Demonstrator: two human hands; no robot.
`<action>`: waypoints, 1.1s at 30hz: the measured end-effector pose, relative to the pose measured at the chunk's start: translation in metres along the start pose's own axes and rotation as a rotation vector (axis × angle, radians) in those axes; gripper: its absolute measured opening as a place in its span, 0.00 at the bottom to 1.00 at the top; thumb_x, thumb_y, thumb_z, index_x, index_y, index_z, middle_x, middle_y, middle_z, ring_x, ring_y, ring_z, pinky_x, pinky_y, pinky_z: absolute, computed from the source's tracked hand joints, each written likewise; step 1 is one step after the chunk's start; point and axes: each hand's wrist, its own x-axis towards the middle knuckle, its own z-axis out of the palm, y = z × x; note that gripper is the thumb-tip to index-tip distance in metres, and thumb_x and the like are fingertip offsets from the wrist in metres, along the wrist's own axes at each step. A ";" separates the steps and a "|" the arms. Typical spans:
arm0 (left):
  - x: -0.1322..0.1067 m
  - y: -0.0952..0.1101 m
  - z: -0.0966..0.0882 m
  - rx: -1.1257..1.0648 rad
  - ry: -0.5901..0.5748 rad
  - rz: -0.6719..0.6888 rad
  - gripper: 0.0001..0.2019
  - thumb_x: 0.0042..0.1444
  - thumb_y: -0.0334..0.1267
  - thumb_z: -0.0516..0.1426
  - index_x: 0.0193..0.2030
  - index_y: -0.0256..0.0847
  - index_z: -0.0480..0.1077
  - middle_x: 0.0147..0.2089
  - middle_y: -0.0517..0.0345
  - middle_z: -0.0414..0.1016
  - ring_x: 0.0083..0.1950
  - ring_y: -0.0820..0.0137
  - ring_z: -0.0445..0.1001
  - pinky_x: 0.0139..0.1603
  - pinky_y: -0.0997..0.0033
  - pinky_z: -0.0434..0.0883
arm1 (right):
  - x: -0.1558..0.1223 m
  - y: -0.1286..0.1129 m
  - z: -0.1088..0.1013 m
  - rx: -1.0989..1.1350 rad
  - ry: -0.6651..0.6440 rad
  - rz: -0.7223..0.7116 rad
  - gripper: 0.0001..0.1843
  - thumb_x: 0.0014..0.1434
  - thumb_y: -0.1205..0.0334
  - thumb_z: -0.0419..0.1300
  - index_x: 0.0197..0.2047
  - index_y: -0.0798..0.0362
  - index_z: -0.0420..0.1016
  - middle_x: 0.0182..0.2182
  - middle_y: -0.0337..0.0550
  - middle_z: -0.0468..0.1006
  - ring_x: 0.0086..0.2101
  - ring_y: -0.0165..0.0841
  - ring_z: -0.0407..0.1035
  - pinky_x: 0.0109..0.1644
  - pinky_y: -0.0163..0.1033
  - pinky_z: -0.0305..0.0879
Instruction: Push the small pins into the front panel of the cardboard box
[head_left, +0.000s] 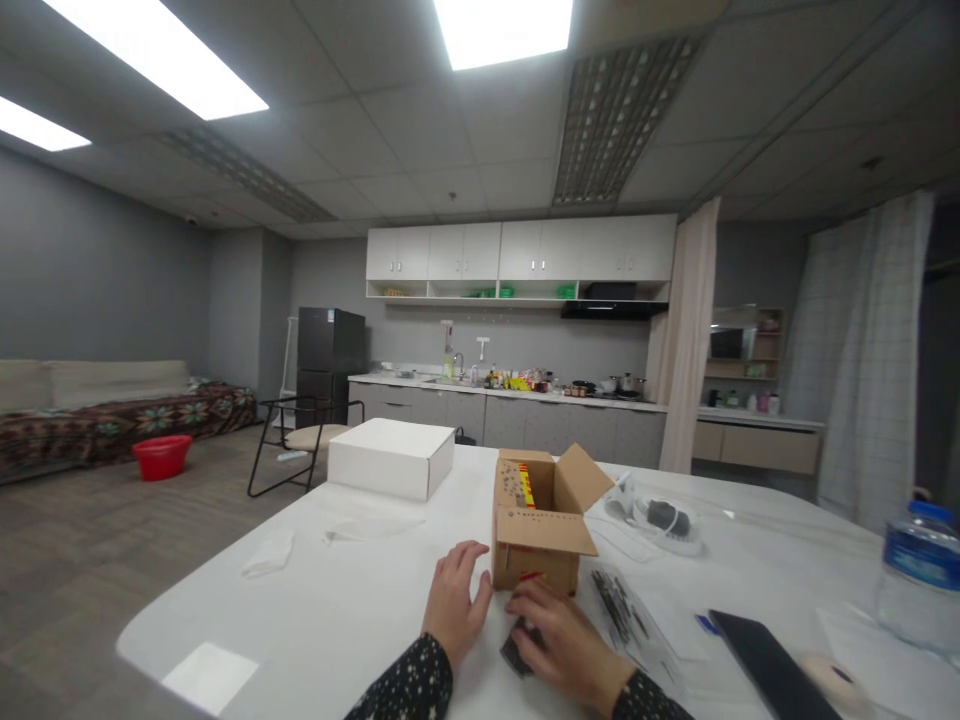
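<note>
My left hand (456, 603) is on the white table (300, 625), beside the near left corner of an open cardboard box (534, 563). Its thumb stands apart from the curved fingers, and nothing shows in it. In front of the box, my right hand (562, 636) curls over a small dark, flat object (516, 652). The fingers partly cover this object, so its kind cannot be made out. The box flaps are spread, and a red and yellow strip (527, 486) shows inside at the left. Right of the box lies a clear plastic case (628, 612) with thin dark pieces.
A white box (390, 460) stands at the back left, near crumpled white tissue (270, 553). To the right are white cables (671, 535), a black phone-like slab (769, 665) and a large water bottle (921, 575). A black-framed chair (311, 440) stands beyond the table.
</note>
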 end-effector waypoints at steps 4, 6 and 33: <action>0.013 0.006 0.003 -0.089 0.044 -0.116 0.12 0.61 0.37 0.49 0.46 0.39 0.70 0.43 0.50 0.77 0.47 0.63 0.75 0.48 0.58 0.72 | -0.003 0.002 0.004 0.055 -0.072 0.026 0.16 0.56 0.63 0.59 0.48 0.48 0.75 0.48 0.47 0.74 0.48 0.40 0.67 0.55 0.44 0.61; 0.018 0.012 0.006 -0.114 0.026 -0.160 0.12 0.63 0.40 0.48 0.40 0.40 0.70 0.37 0.52 0.77 0.41 0.64 0.75 0.45 0.61 0.71 | -0.005 0.002 0.007 0.075 -0.096 0.026 0.14 0.57 0.63 0.58 0.46 0.49 0.76 0.46 0.46 0.74 0.47 0.40 0.67 0.55 0.44 0.61; 0.007 0.012 0.037 -0.373 -0.104 -0.344 0.14 0.59 0.49 0.50 0.31 0.40 0.66 0.24 0.61 0.69 0.28 0.70 0.68 0.30 0.73 0.64 | -0.002 0.003 0.015 0.020 -0.104 -0.030 0.09 0.56 0.67 0.57 0.38 0.52 0.78 0.40 0.46 0.76 0.43 0.36 0.68 0.52 0.41 0.63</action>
